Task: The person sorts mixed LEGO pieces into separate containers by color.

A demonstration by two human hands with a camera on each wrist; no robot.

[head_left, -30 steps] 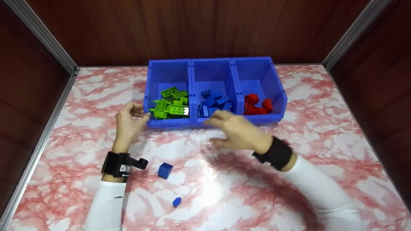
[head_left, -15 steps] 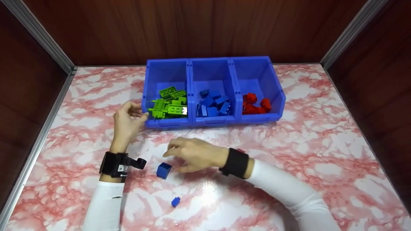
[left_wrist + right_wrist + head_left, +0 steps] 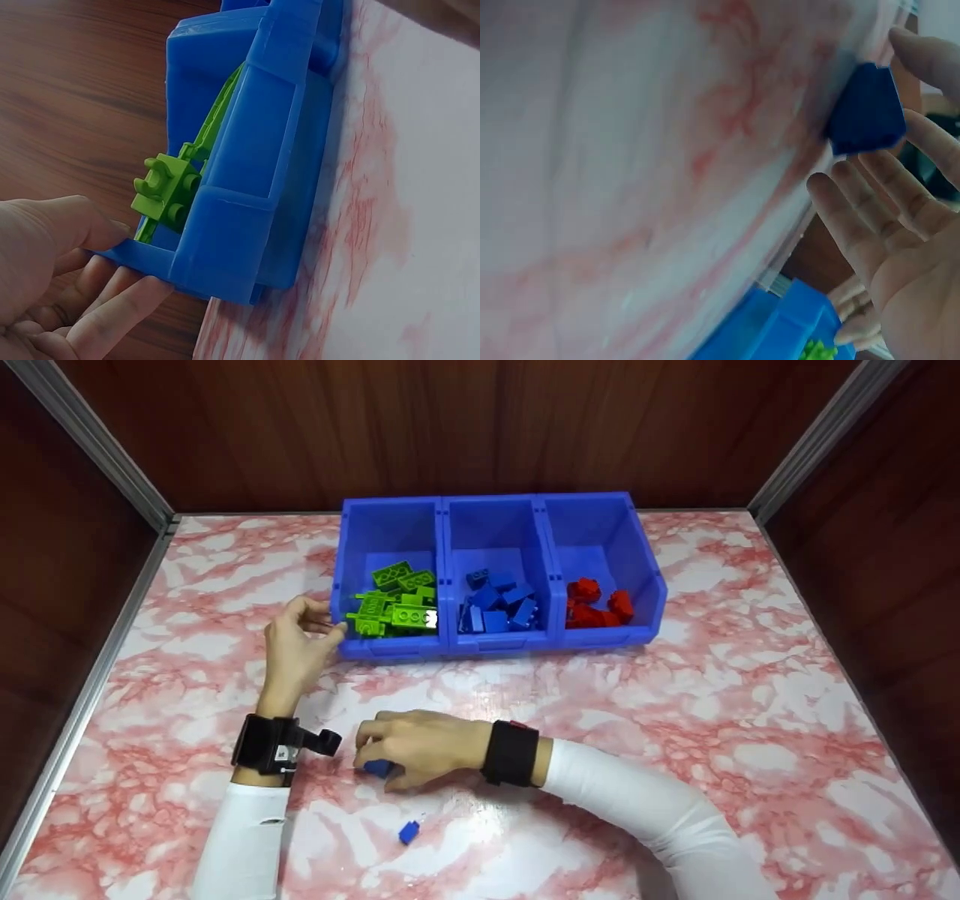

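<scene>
My left hand (image 3: 296,649) holds the left front edge of a blue three-compartment bin (image 3: 501,643); in the left wrist view the thumb lies over the rim and the fingers are under it. Lower down, my right hand (image 3: 426,746) reaches over a blue toy brick (image 3: 379,768) on the table, which its fingers partly hide. The right wrist view has this brick (image 3: 866,112) between the thumb and the fingers, which are spread around it rather than closed. Nearer the front lies a smaller blue brick (image 3: 409,832).
Green bricks (image 3: 409,616) lie in the bin's left compartment, blue bricks (image 3: 496,621) in the middle one and red bricks (image 3: 589,616) in the right one. Dark wood-look panels (image 3: 465,427) wall in the marbled table (image 3: 712,697) at the back and sides.
My right hand has come from in front of the bin's middle compartment leftward and down to the larger blue brick. The left hand stays at the bin's edge.
</scene>
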